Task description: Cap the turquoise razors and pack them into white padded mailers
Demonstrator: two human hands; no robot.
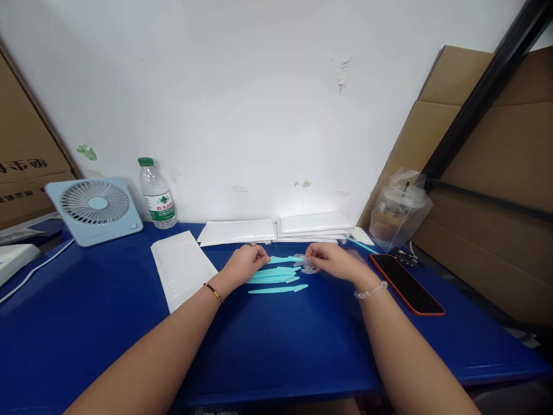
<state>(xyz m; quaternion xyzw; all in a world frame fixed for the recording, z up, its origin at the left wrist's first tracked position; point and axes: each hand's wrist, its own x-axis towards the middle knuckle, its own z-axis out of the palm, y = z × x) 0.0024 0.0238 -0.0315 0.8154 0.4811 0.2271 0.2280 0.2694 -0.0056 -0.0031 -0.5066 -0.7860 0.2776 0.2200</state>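
Several teal plastic knives [276, 275] lie in a loose row on the blue table [108, 323], one apart at the front. My left hand [245, 262] rests at their left end, fingers curled, touching the knives' handles. My right hand [330, 259] is at their right end, fingers pinched on a small clear plastic piece [305, 264]. More clear pieces lie just beside it.
White pouches lie flat: one [181, 268] left of my hands, two stacks [276, 229] at the wall. A small fan [95, 208] and water bottle [157, 195] stand at the back left. A red-cased phone [406, 282] and a bagged cup [397, 216] sit on the right, by cardboard boxes.
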